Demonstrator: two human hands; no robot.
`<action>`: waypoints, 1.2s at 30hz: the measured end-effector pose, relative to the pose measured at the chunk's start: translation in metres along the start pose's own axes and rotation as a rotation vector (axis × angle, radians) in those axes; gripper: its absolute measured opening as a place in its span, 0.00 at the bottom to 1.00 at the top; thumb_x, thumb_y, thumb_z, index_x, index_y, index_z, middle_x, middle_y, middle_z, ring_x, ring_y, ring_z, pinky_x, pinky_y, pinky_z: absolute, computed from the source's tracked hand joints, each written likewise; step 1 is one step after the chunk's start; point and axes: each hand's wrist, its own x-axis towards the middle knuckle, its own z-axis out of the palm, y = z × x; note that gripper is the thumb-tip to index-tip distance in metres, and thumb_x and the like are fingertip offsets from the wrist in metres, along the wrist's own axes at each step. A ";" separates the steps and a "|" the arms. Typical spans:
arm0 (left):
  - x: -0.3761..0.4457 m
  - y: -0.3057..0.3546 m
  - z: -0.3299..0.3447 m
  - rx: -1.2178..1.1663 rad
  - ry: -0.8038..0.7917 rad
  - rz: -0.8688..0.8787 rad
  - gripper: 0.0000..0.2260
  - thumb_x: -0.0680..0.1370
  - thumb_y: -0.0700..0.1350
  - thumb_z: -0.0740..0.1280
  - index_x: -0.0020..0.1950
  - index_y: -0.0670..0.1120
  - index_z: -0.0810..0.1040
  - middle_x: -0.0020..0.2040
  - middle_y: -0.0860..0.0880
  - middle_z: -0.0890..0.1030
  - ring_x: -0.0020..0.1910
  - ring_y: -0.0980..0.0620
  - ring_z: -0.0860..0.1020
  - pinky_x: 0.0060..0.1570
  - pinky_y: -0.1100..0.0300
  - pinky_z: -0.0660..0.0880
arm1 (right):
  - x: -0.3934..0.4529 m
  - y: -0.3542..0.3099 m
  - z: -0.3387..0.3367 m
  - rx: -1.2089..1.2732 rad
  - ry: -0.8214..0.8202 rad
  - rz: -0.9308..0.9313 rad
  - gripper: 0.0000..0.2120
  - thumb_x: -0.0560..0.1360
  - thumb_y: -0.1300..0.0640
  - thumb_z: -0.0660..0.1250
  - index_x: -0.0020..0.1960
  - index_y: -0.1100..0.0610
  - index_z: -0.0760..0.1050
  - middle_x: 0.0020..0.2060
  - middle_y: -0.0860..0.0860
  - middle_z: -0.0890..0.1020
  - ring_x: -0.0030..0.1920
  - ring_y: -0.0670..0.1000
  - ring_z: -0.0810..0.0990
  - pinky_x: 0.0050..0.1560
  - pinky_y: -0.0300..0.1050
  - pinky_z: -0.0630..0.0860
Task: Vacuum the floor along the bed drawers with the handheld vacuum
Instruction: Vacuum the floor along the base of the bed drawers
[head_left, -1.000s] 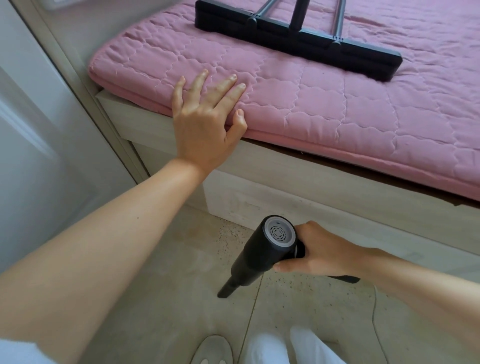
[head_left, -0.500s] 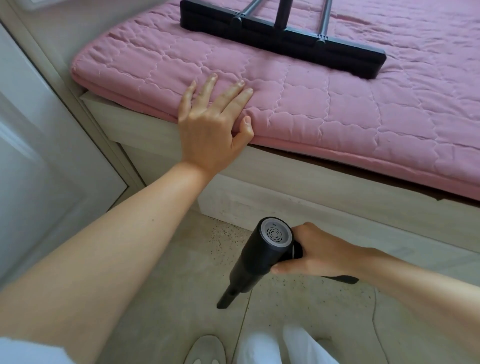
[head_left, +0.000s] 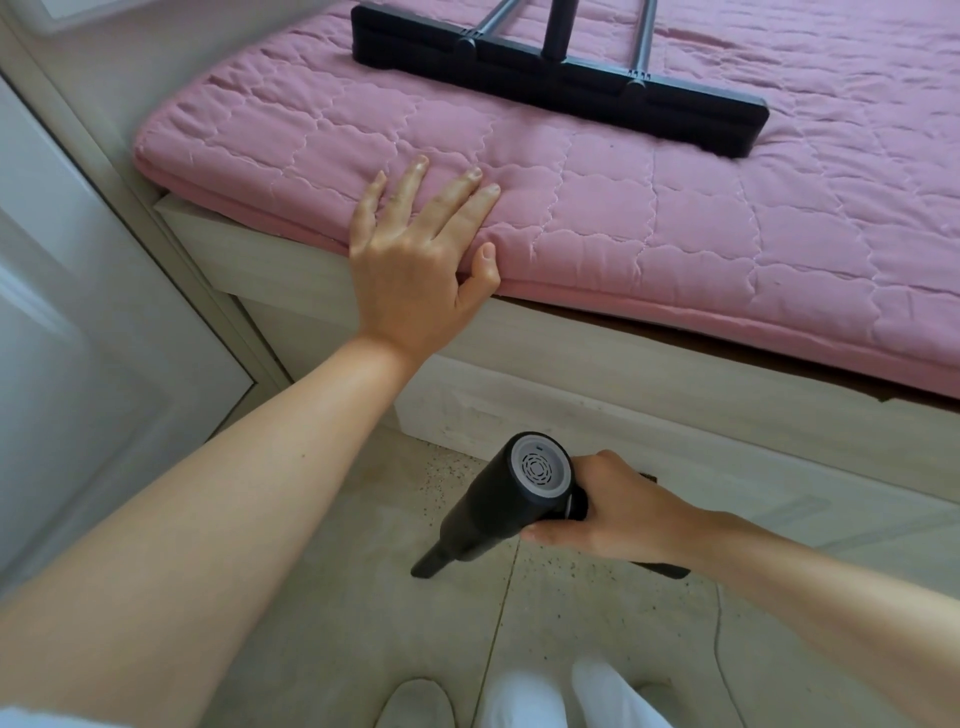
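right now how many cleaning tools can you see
2. The vacuum is gripped by the right hand, nozzle down at the floor by the drawers. The broom lies on the pink mattress. Others may sit outside the view.

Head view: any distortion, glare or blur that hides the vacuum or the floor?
Head view: wide-angle bending curves the bed frame; soft, even light, no glare; the handheld vacuum in the right hand is sharp, floor specks readable; left hand sharp.

Bare forearms, a white sleeve edge, white trousers and a pale grey slipper.
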 end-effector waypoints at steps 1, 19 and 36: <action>0.000 0.000 0.001 0.000 0.002 0.001 0.19 0.80 0.51 0.59 0.66 0.50 0.82 0.66 0.50 0.81 0.68 0.40 0.76 0.69 0.39 0.69 | 0.001 0.000 0.001 0.002 0.018 0.002 0.22 0.68 0.45 0.74 0.60 0.44 0.74 0.50 0.39 0.81 0.52 0.39 0.79 0.55 0.38 0.77; -0.001 -0.003 0.002 0.027 0.019 0.027 0.19 0.81 0.51 0.58 0.67 0.49 0.82 0.66 0.48 0.81 0.67 0.39 0.77 0.67 0.38 0.70 | 0.011 -0.003 0.005 -0.059 0.155 -0.016 0.21 0.70 0.45 0.73 0.61 0.46 0.73 0.42 0.32 0.76 0.44 0.36 0.78 0.46 0.29 0.74; -0.001 -0.002 0.004 0.034 0.042 0.018 0.19 0.80 0.52 0.60 0.65 0.49 0.83 0.65 0.48 0.82 0.66 0.39 0.78 0.67 0.39 0.70 | 0.015 -0.006 0.007 -0.127 0.197 -0.010 0.24 0.71 0.43 0.71 0.64 0.49 0.72 0.45 0.38 0.78 0.46 0.42 0.79 0.49 0.36 0.77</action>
